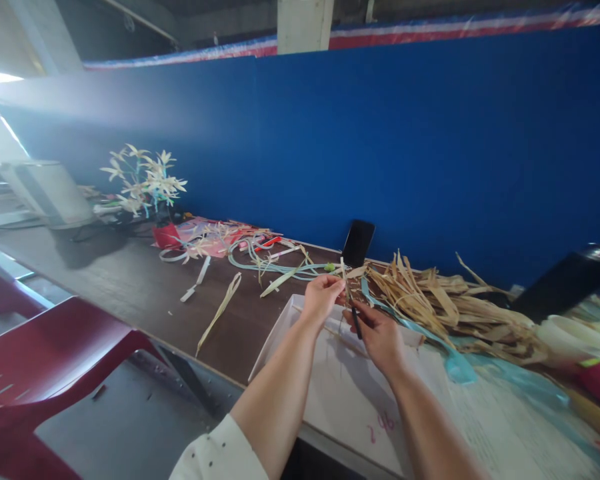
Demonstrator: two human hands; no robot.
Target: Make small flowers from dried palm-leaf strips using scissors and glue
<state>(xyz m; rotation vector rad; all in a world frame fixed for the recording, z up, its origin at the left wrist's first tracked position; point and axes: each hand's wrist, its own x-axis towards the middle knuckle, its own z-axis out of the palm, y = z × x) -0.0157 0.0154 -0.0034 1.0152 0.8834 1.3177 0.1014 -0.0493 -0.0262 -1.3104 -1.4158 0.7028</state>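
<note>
Over the white box lid, my two hands are close together. My left hand is closed, pinching a pale strip of dried husk that points upward. My right hand is wrapped round black-handled scissors, their tips up at the strip. The blades are small and partly hidden by the fingers, so I cannot tell whether they touch the strip. Under the hands, a thin stalk lies across the white surface.
Dried husks are heaped on the right beside a white bowl. A phone leans on the blue partition. Left are a husk-flower arrangement, scraps, blue tubing, a kettle and a red chair.
</note>
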